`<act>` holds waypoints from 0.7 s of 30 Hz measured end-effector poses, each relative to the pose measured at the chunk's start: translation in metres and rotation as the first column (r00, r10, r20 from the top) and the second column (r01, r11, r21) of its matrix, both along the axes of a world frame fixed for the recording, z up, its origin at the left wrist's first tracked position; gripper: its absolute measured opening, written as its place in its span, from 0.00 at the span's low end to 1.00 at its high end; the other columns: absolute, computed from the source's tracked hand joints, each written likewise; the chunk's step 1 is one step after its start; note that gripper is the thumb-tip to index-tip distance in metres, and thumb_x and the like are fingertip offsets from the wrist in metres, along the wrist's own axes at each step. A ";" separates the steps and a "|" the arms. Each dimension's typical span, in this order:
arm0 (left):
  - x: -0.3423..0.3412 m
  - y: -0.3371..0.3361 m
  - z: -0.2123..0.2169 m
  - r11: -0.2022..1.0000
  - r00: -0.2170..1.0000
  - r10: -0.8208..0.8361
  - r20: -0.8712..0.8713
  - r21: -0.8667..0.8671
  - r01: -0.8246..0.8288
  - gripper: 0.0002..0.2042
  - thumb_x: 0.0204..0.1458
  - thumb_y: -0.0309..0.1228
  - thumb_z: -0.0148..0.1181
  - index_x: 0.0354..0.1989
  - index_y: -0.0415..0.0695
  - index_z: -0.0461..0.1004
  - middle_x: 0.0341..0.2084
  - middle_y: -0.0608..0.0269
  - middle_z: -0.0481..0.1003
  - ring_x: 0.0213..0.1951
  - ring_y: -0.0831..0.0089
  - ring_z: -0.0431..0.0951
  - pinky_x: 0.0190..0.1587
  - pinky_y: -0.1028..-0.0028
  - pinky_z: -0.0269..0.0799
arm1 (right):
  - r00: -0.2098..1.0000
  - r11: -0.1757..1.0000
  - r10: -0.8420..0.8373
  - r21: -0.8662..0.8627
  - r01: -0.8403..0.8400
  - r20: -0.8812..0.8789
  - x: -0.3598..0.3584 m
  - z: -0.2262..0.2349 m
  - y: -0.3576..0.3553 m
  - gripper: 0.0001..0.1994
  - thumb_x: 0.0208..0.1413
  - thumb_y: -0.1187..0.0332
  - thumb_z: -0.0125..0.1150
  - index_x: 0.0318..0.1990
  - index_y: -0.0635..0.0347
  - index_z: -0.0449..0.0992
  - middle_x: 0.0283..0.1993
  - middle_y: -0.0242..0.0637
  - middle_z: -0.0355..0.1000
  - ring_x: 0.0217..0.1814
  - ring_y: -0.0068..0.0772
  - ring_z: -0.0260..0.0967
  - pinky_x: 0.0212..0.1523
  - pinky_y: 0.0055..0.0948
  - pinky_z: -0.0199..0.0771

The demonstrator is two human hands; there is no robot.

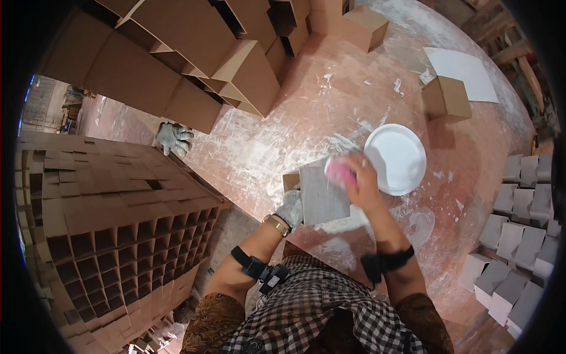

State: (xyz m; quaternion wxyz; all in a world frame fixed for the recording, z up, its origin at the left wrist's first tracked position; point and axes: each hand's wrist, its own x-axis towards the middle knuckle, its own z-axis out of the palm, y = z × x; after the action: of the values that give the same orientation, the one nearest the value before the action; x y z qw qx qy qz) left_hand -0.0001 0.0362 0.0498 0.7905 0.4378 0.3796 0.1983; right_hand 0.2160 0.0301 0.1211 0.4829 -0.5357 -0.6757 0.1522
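Observation:
A grey-knit-gloved left hand (289, 209) grips the left side of a box (324, 200) with a smooth grey face, tilted above the table. Its fingers are mostly hidden by the box. My bare right hand (365, 182) is closed round a pink sponge (340, 171), somewhat blurred, at the upper right part of that grey face. Just right of it stands a round white tub (394, 126) with white contents. A small piece of brown cardboard (289, 181) shows behind the box's left edge.
Open cardboard boxes (183, 38) are stacked at the far left. A large stack of brown boxes (124, 194) stands at the left, with a grey glove (174, 139) by its corner. Single boxes (446, 99) and a white sheet (469, 74) lie farther right. Grey-topped boxes (513, 242) fill the right.

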 end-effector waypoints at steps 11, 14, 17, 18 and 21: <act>0.007 0.003 -0.027 0.966 0.946 0.162 0.282 -0.242 -0.093 0.15 0.60 0.34 0.43 0.53 0.45 0.63 0.46 0.60 0.71 0.47 0.71 0.72 0.46 0.73 0.71 | 0.997 0.997 -0.060 0.048 0.058 0.042 0.003 0.005 0.018 0.16 0.41 0.73 0.54 0.43 0.57 0.71 0.37 0.45 0.70 0.39 0.50 0.66 0.39 0.42 0.66; 0.002 0.008 -0.018 0.982 0.997 -0.056 -0.045 0.180 0.063 0.15 0.60 0.32 0.42 0.54 0.46 0.62 0.45 0.60 0.71 0.45 0.71 0.73 0.46 0.73 0.71 | 0.992 0.996 0.007 0.084 -0.018 0.128 -0.011 0.012 -0.008 0.17 0.42 0.72 0.56 0.44 0.56 0.71 0.37 0.42 0.71 0.37 0.48 0.67 0.38 0.43 0.65; 0.008 0.005 -0.004 0.989 0.983 -0.013 -0.182 0.142 0.040 0.14 0.60 0.32 0.41 0.54 0.46 0.62 0.44 0.60 0.71 0.45 0.70 0.73 0.46 0.73 0.71 | 0.982 0.983 0.176 0.031 -0.179 0.067 -0.020 0.023 -0.056 0.17 0.42 0.71 0.56 0.44 0.55 0.71 0.39 0.40 0.72 0.37 0.46 0.68 0.38 0.42 0.66; 0.010 0.004 0.000 0.990 0.982 -0.001 -0.186 0.140 0.027 0.14 0.60 0.32 0.41 0.53 0.46 0.63 0.44 0.60 0.71 0.45 0.70 0.73 0.46 0.73 0.71 | 0.978 0.979 0.203 0.010 -0.204 0.050 -0.016 0.024 -0.059 0.17 0.42 0.71 0.56 0.44 0.55 0.71 0.40 0.40 0.72 0.37 0.46 0.69 0.38 0.42 0.66; 0.015 0.008 0.016 0.926 0.939 -0.044 -0.341 0.340 0.167 0.14 0.59 0.32 0.43 0.52 0.46 0.64 0.44 0.61 0.72 0.44 0.71 0.73 0.45 0.74 0.71 | 0.997 0.998 0.053 0.037 -0.055 0.060 -0.009 0.012 -0.020 0.16 0.43 0.69 0.57 0.43 0.55 0.71 0.40 0.39 0.72 0.37 0.45 0.68 0.37 0.41 0.65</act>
State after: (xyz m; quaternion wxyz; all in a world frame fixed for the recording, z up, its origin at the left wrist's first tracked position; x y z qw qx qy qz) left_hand 0.0152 0.0440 0.0655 0.6315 0.6232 0.4375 0.1463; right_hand 0.2073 0.0098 0.1335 0.4687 -0.5121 -0.7068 0.1360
